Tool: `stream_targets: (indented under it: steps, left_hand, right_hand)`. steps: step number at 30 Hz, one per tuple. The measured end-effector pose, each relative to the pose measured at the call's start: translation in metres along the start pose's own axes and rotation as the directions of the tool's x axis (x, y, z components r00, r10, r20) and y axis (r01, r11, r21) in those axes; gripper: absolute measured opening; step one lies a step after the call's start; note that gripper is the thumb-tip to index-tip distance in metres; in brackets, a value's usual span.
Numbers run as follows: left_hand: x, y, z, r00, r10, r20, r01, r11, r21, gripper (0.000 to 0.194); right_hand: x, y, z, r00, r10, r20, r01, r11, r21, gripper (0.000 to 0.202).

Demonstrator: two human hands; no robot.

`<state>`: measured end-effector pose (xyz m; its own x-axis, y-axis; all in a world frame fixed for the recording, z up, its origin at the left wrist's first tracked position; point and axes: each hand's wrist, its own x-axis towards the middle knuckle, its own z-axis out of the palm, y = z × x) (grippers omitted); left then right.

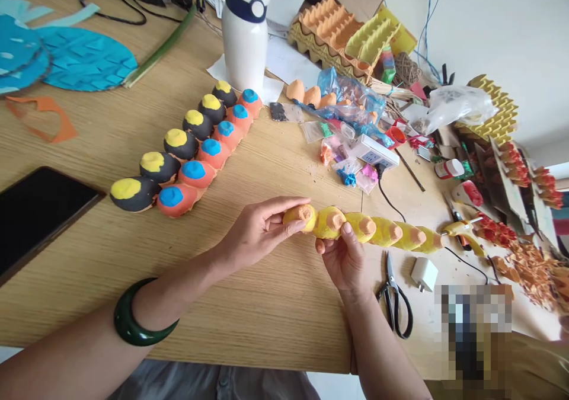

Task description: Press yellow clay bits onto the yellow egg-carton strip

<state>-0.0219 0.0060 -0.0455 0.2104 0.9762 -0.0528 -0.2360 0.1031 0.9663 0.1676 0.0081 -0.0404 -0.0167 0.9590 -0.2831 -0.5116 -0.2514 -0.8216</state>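
My left hand [251,231] pinches the left end of a strip of egg-carton cups [368,225], coated in yellow with bare orange tips. Further along, my right hand [345,264] grips the same strip, its thumb against the second and third cups. The strip is held roughly level above the table, its far end reaching right. Two finished-looking rows lie beyond my left hand: a black strip with yellow tops [178,142] and a red-orange strip with blue tops [211,151], side by side and touching.
Black-handled scissors [393,299] and a white charger [424,274] lie right of my right hand. A phone [42,222] sits at the left. A white bottle [245,38], a power strip [376,151], egg trays [326,38] and a yellow glue gun [464,231] stand farther off.
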Motion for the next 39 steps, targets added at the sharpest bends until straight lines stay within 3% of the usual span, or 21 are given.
stream_targets:
  steps: [7, 12, 17, 21, 23, 26, 28, 33, 38, 39]
  left_hand:
    - [0.0, -0.001, -0.002, 0.995, 0.035, 0.096, -0.03, 0.998, -0.056, 0.054]
    - [-0.002, -0.005, -0.002, 1.0, 0.012, 0.02, -0.012, 1.0, 0.019, 0.053]
    - [-0.003, -0.002, -0.003, 0.991, 0.062, 0.122, -0.057, 0.997, -0.048, 0.055]
    - [0.002, 0.004, -0.003, 0.991, -0.116, 0.066, 0.126, 0.977, -0.171, 0.064]
    - [0.005, 0.007, -0.004, 0.977, -0.196, 0.088, 0.209, 0.962, -0.179, 0.061]
    - [0.006, 0.011, -0.007, 0.963, -0.217, 0.159, 0.243, 0.955, -0.172, 0.051]
    - [0.006, 0.014, -0.009, 0.941, -0.231, 0.247, 0.276, 0.946, -0.168, 0.048]
    - [0.003, 0.014, -0.012, 0.836, -0.3, 0.459, 0.392, 0.912, -0.119, 0.052]
    - [0.002, 0.009, -0.017, 0.709, -0.377, 0.596, 0.374, 0.918, 0.136, 0.055]
    - [0.003, 0.009, -0.019, 0.706, -0.394, 0.589, 0.354, 0.916, 0.189, 0.052]
  right_hand:
    - [0.001, -0.002, -0.002, 1.0, -0.02, -0.012, 0.02, 1.0, -0.012, 0.024]
    - [0.001, -0.002, 0.0, 0.999, 0.03, -0.022, -0.029, 0.999, 0.039, 0.031]
    - [0.006, -0.005, -0.004, 0.999, 0.039, -0.023, -0.037, 0.998, 0.051, 0.031]
    - [0.008, -0.005, -0.009, 0.997, 0.037, 0.064, -0.037, 0.999, 0.004, 0.026]
    - [0.008, -0.006, -0.011, 0.992, 0.058, 0.113, -0.059, 0.998, 0.005, 0.026]
    - [0.008, -0.007, -0.012, 0.981, 0.104, 0.164, -0.111, 0.993, 0.036, 0.033]
    - [0.008, -0.008, -0.013, 0.977, 0.116, 0.177, -0.126, 0.991, 0.048, 0.037]
    - [0.008, -0.006, -0.014, 0.95, 0.191, 0.247, -0.189, 0.981, -0.032, 0.036]
    - [0.005, -0.012, -0.015, 0.928, 0.254, 0.274, -0.178, 0.945, -0.273, 0.043]
    - [0.004, -0.012, -0.014, 0.923, 0.267, 0.278, -0.18, 0.936, -0.302, 0.042]
